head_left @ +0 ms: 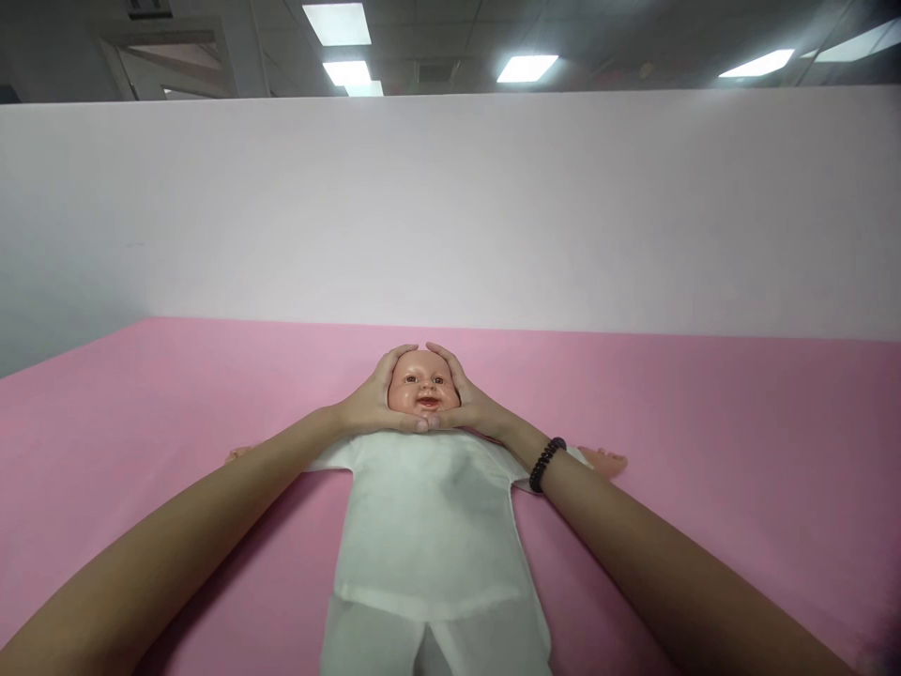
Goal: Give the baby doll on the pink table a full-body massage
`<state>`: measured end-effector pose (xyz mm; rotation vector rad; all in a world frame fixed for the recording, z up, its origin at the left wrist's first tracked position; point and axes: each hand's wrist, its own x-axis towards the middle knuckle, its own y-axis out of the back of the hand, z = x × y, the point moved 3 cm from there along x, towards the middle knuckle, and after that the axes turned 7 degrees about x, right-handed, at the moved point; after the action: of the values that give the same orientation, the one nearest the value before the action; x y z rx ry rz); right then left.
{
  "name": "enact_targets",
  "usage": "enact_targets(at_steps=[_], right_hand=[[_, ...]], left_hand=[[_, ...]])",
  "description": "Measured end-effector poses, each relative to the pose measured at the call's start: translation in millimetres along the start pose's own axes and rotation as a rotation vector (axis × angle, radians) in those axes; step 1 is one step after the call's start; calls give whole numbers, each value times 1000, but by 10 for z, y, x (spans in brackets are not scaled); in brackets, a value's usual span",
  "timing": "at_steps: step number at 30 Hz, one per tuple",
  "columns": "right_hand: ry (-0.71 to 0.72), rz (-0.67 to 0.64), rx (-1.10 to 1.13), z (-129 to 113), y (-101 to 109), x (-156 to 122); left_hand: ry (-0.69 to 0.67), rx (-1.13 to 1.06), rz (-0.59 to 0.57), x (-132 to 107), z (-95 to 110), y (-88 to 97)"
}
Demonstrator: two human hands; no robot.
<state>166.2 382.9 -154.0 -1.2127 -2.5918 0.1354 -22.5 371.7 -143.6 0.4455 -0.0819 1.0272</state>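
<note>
Doll (431, 516) face up on pink mat (704, 432), clothed, arms spread. Left hand (370, 399) and right hand (475, 408) cupped around either side of its head (424, 380), thumbs (406, 422) meeting or nearly so below the chin. Laying-out looks done; hold established, release still left. Hidden: neck, sides of head, parts of both doll arms behind the forearms (232, 502). Legs (373, 643) cut off at lower edge. Grip pressure: cannot tell.

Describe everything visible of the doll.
The doll lies face up on a pink surface, head farthest from the camera, arms spread, lower legs out of frame. Its head looks like glossy plastic; white clothes cover torso and legs. Left hand and right hand cup its head, thumbs by the chin.
</note>
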Motion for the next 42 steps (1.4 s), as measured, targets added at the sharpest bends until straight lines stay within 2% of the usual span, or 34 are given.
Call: enact_targets(at_steps=[7,14,22,32,42], right_hand=[[-22,9,-16,-46,-18,-23],[-26,-2,-3,-27,4,4],[-77,37,93,-114,-80,-80],[5,-7,16,-7,5,1],[-59,-28,25,-91,-55,-52]], left_hand=[[-14,2,6,-9,72,-39],[-3,-30,42,-8,41,-19],[6,-66,-32,-27,75,-9],[-92,75,36,-8,15,-17],[-127,75,5,19,73,-37]])
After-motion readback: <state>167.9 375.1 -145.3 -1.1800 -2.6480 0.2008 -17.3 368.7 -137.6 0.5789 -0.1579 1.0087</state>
